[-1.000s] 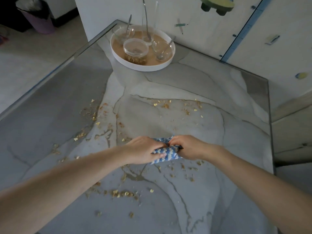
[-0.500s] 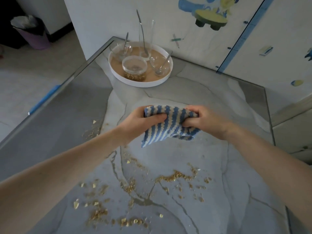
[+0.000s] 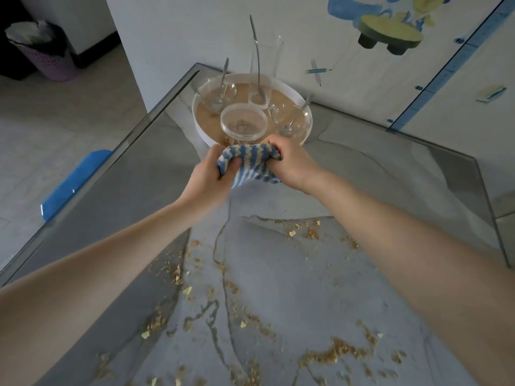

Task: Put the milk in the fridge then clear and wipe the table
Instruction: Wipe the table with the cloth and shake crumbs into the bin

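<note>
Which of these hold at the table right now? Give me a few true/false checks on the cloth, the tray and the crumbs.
1. The left hand and right hand both grip the striped cloth. True.
2. The cloth is spread flat on the table. False: it is bunched up between the two hands, just in front of the tray.
3. Crumbs lie scattered on the table on the near side of the hands. True.
4. The tray is empty. False: it holds glass bowls, a tall glass and a clear plastic tub.
5. A spoon stands in the tall glass. True.
</note>
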Tool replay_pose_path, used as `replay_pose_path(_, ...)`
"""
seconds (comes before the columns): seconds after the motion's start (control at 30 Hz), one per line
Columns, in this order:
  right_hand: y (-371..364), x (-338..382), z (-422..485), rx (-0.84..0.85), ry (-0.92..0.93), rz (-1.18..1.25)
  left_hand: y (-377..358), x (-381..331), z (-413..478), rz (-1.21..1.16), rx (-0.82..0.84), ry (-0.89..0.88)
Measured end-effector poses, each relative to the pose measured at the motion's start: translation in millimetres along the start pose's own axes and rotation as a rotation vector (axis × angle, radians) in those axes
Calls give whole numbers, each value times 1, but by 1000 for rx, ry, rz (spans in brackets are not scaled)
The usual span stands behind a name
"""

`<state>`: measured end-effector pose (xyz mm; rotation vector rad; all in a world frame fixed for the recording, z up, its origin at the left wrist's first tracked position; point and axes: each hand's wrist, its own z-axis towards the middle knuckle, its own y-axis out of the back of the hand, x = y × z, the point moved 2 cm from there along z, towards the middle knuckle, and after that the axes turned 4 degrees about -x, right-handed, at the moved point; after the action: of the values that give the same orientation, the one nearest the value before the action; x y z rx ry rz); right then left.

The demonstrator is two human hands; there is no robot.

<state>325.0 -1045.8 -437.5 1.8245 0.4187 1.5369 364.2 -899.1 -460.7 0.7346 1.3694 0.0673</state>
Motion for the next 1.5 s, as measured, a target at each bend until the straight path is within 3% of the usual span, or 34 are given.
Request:
replay_pose_path(0.1, -20, -17, 12, 37, -31, -29, -10, 20, 6, 30, 69, -6)
replay_pose_path(0.27, -36, -47, 10, 243, -83, -213, -40, 47, 13, 218, 299, 14)
replay_pose_path(0.47, -14, -78, -13, 297, -123, -324, -75, 29, 4, 396, 464, -48)
replay_pose_path(1.0, 43, -129, -183, 465, -222, -310, -149, -11, -131, 366, 795, -14)
replay_pose_path(1.23, 67, -135, -220, 509, -333, -170, -150, -34, -147, 159, 962, 127)
replay_pose_path(1.5, 126, -123, -203, 396, -400, 286, -126, -88, -109, -276, 816, 190)
